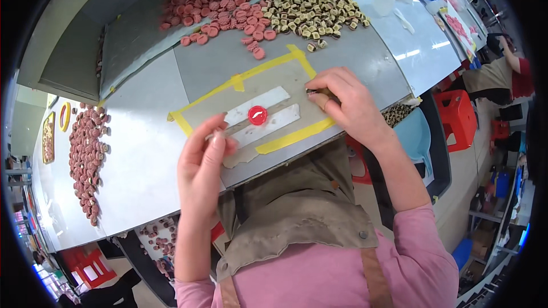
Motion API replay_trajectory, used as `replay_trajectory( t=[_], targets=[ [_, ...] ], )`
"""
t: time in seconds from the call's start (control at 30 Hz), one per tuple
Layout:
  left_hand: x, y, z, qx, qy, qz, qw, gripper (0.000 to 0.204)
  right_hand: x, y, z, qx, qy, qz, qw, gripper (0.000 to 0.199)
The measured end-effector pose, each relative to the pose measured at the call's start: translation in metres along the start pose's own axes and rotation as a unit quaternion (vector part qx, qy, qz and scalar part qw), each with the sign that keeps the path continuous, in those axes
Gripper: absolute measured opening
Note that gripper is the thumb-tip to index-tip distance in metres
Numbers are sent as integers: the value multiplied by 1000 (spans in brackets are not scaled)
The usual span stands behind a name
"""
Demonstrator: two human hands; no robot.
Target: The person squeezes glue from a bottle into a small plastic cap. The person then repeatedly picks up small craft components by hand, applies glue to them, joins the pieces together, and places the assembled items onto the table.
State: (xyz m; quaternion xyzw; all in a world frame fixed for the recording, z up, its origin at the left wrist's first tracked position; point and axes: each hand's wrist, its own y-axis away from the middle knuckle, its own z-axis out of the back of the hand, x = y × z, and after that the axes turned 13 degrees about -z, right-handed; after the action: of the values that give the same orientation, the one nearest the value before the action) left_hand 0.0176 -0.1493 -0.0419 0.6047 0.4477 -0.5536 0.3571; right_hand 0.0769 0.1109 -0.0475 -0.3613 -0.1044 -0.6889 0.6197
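My right hand pinches a small dark piece between thumb and fingers, above the right side of the taped mat. Its exact kind is too small to tell. My left hand is closed, with thumb and fingertips together at the mat's left end. Anything in that pinch cannot be made out. Between the hands lies a round red piece with a white mark on its top. It rests across two white strips on the grey mat, which yellow tape borders.
Beyond the mat are heaps of pink-red round pieces and cream-and-dark square pieces. Reddish-brown pieces spread at the left beside a tape roll. A blue dustpan-like scoop and a red stool stand at the right.
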Motion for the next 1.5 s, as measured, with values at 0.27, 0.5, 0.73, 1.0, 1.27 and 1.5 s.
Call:
replay_trajectory(
  t=[0.27,0.5,0.73,1.0,1.27,1.5],
  targets=[
    [12,6,-12,2,113,-65,991,28,5,-1,3,2,68,-6,998,14],
    [18,6,-2,16,217,-58,974,29,2,-7,1,19,51,-43,998,16],
    [14,5,-7,13,195,-46,980,30,-2,-7,-3,21,70,-64,995,19],
    [18,1,-9,-2,193,-33,981,24,-2,-11,3,55,8,-49,997,15],
    [30,4,-9,4,207,-62,976,27,-18,-4,-4,-2,-11,41,999,16],
    [32,4,-13,-13,201,-88,976,28,-22,3,-1,-41,14,55,998,17]
  ],
)
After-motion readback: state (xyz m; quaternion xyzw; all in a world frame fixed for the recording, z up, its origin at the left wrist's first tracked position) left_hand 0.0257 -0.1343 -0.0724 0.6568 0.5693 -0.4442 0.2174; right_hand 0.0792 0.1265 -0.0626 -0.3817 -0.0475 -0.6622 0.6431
